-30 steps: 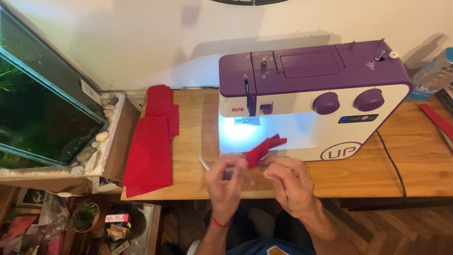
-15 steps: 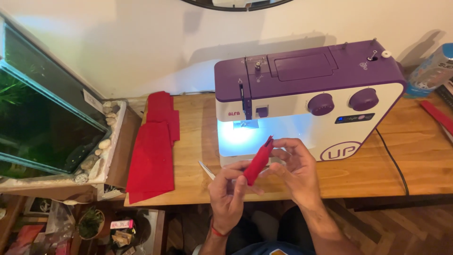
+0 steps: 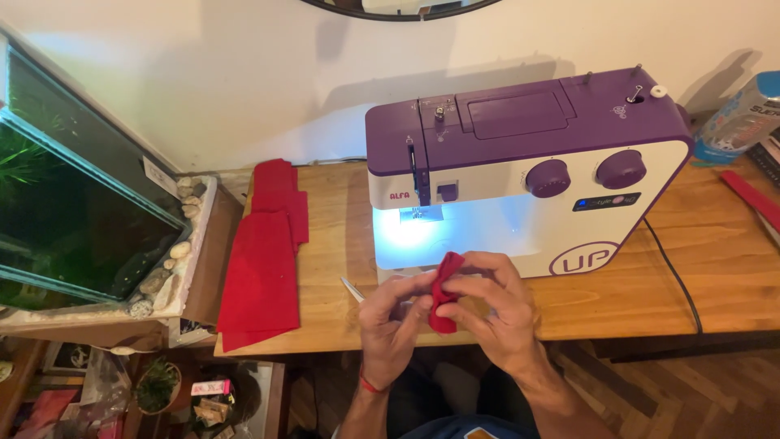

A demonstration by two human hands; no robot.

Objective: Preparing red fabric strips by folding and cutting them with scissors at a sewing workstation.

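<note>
Both my hands hold a small folded piece of red fabric [image 3: 444,294] just in front of the sewing machine. My left hand [image 3: 392,323] pinches its left side, with a red band around the wrist. My right hand [image 3: 496,307] wraps around its right side. The purple and white sewing machine [image 3: 520,162] stands on the wooden table [image 3: 715,268], and its lamp lights the needle area [image 3: 422,213]. A thin metal tool [image 3: 352,288] lies on the table beside my left hand.
A stack of red fabric pieces [image 3: 264,256] lies on the table's left end. A glass aquarium [image 3: 73,219] edged with stones stands at the left. A black cord [image 3: 670,272] runs off the machine's right side. A can [image 3: 743,118] and a red strip [image 3: 751,199] sit far right.
The red piece was spread out by the needle, then lifted and folded up between both hands. My hands have drawn closer together, toward the table's front edge.
</note>
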